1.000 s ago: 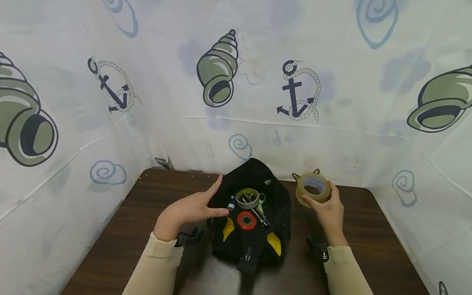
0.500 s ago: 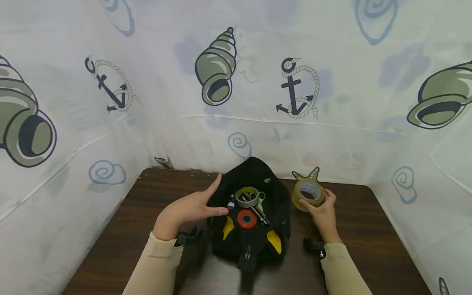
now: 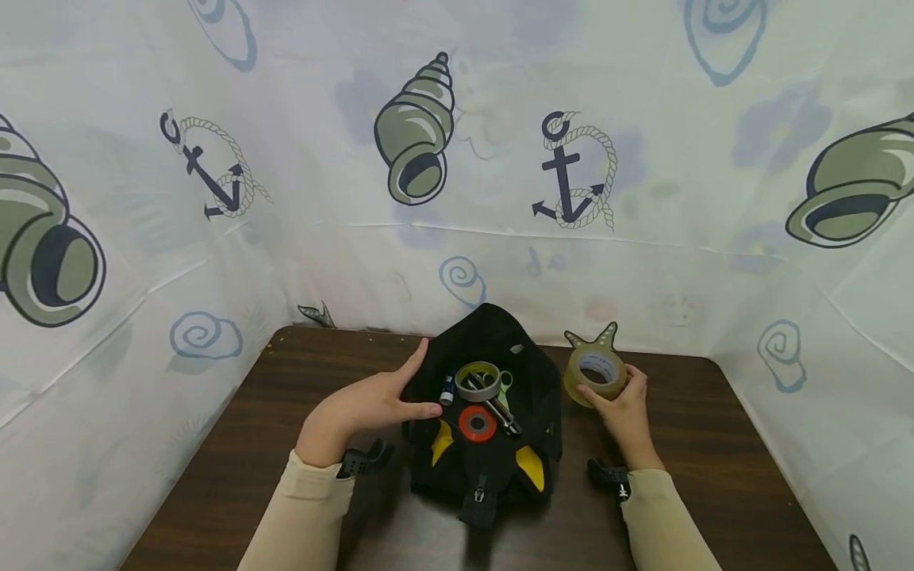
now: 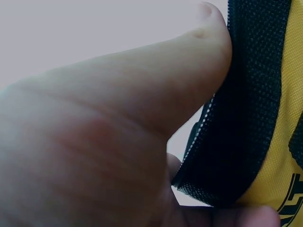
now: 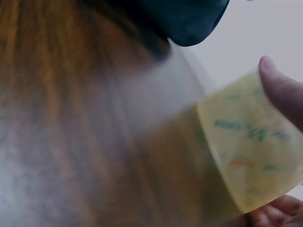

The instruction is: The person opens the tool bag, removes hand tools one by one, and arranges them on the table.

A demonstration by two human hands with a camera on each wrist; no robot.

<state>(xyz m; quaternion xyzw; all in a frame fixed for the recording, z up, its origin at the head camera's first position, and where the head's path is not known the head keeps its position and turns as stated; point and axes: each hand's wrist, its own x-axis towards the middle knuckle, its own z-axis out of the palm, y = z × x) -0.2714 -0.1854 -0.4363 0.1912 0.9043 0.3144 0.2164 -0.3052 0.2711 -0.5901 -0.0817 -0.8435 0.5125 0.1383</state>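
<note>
An unzipped black bag (image 3: 489, 476) with yellow patches stands mid-table. My left hand (image 3: 367, 408) lies spread against its left side, the thumb touching the zippered edge (image 4: 255, 94). Inside the opening are a grey-white tape roll (image 3: 469, 392), green-handled scissors (image 3: 505, 381), a blue-and-white glue-stick-like tube (image 3: 447, 390) and a slim metallic tool (image 3: 505, 416). A red tape roll (image 3: 477, 423) sits toward the front of the opening. To the right of the bag, my right hand (image 3: 623, 412) grips a roll of packing tape (image 3: 595, 374), thumb on one side and fingers on the other.
The dark wooden table (image 3: 728, 460) extends on both sides of the bag. A white cloth (image 3: 500, 270) printed with shells and anchors hangs behind and at both sides. In the right wrist view, a dark corner of the bag (image 5: 194, 23) is close to the tape.
My right hand has moved a little left and down with the packing tape, uncovering a starfish print behind it, and then held nearly still. My left hand and the bag stay in place.
</note>
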